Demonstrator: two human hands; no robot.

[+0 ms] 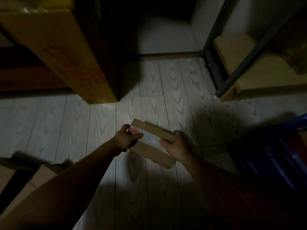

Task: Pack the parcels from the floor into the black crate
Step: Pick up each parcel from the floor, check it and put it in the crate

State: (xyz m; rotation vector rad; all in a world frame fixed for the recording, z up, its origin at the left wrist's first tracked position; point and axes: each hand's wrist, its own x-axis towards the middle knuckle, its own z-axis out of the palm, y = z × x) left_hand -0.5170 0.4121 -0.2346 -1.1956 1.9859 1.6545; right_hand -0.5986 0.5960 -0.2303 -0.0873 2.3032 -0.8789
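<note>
In the dim near left corner, blurred cardboard boxes [33,183] lie partly behind the left forearm. Both arms reach forward over the pale wood-grain floor [99,123] and hold one taped cardboard parcel [153,143] between them, above the boards. The left hand [127,138] grips its left end, fingers curled over the clear tape; the right hand [177,146] clasps the right end, thumb on top, fingers wrapped around the edge. To the right, near the right arm, a dark blue-looking crate [285,155] sits in shadow. Farther off, a tall yellow carton [54,47] with red lettering stands at the upper left, and a dark metal shelf frame [239,63] at the upper right holds brown boxes [235,47].
</note>
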